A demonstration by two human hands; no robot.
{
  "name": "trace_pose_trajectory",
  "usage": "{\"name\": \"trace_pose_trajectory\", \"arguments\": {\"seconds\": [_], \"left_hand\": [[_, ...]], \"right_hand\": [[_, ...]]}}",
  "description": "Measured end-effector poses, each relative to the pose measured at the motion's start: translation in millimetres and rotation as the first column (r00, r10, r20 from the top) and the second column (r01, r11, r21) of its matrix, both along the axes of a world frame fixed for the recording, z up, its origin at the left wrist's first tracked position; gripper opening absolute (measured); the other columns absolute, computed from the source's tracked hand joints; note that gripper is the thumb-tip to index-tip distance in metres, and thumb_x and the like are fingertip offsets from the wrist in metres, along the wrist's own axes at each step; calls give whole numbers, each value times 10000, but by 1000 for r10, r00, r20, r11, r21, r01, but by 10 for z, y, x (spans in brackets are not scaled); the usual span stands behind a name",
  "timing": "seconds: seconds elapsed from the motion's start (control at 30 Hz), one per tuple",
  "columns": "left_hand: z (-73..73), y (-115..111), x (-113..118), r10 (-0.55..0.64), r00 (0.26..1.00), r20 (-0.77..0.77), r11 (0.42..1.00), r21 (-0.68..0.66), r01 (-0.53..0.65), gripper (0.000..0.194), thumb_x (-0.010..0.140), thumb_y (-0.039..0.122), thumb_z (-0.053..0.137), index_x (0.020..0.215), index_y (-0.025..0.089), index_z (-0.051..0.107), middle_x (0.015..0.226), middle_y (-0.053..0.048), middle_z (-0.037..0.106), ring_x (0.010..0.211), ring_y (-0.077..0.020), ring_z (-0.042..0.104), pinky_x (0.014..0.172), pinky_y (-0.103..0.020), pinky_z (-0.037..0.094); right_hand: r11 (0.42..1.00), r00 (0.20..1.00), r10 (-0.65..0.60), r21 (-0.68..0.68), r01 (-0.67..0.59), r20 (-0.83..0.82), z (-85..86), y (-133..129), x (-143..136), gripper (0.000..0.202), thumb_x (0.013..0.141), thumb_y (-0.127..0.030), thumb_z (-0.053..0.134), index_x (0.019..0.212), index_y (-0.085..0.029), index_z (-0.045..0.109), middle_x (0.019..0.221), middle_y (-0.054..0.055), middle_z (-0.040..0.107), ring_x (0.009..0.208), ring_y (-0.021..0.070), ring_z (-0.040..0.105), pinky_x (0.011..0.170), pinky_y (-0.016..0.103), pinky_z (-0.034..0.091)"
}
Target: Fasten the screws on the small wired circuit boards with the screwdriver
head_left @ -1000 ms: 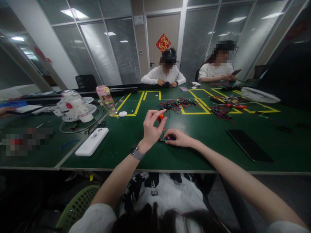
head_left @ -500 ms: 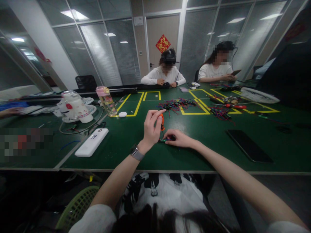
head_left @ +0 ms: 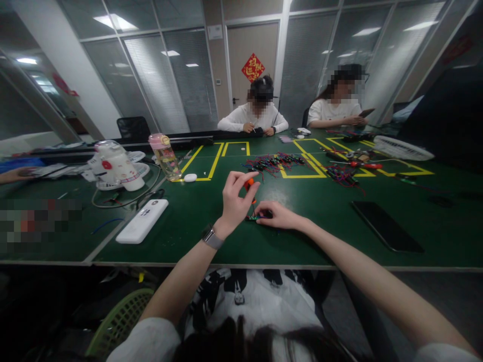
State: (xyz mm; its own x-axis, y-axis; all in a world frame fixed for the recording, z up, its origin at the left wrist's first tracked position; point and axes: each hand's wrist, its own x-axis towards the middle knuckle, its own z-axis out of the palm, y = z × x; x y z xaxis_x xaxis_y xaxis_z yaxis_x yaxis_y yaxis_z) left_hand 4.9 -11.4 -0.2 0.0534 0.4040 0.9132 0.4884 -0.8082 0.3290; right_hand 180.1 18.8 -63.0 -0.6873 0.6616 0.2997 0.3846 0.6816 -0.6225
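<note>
Since half a second ago, the thumb of the left grip (head_left: 236, 198) has swung outward, so the orange-handled tool (head_left: 249, 184) now shows between thumb and forefinger; the right grip (head_left: 277, 214) has stayed put. Left fingers and thumb are curled about the handle, and the tool's thin shaft stands nearly upright over a small green circuit board (head_left: 252, 218). Right fingertips pinch that board against the counter (head_left: 317, 246), set in from the middle of its near edge. Toward the far edge, just beyond the left grip, lies a heap of red and blue wires (head_left: 277, 162). Along the near edge, a white slab-shaped device (head_left: 142, 221) lies to the left, a black phone (head_left: 387, 226) to the right.
</note>
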Motion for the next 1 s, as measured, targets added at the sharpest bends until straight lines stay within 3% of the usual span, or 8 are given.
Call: {"name": "trace_pose_trajectory", "arguments": {"seconds": [0.17, 0.3, 1.0], "left_hand": [[-15, -2, -16, -59, 998, -4, 997, -53, 59, 277, 984, 230, 415, 1163, 214, 626, 989, -53, 599, 926, -153, 581, 818, -303, 482], [-19, 4, -19, -113, 994, 9, 991, -65, 113, 301, 987, 206, 393, 1204, 190, 599, 1086, -74, 637, 1015, -166, 589, 892, -326, 466], [-11, 3, -16, -108, 994, -5, 990, -87, 107, 306, 989, 221, 388, 1220, 186, 586, 1035, -74, 658, 953, -167, 598, 853, -321, 468]], "right_hand": [[1000, 1000, 6, 9, -6, -1, 12, -4, 0, 140, 780, -235, 666, 888, -147, 670, 733, 6, 559, 665, 143, 523, 644, 258, 419], [1000, 1000, 6, 14, -6, 5, 21, -8, 0, 143, 782, -229, 669, 898, -145, 674, 737, 8, 566, 669, 141, 526, 650, 256, 421], [1000, 1000, 3, 20, -3, 11, 21, -4, 5, 149, 780, -230, 673, 905, -148, 672, 747, 8, 565, 675, 141, 531, 653, 252, 428]]}}
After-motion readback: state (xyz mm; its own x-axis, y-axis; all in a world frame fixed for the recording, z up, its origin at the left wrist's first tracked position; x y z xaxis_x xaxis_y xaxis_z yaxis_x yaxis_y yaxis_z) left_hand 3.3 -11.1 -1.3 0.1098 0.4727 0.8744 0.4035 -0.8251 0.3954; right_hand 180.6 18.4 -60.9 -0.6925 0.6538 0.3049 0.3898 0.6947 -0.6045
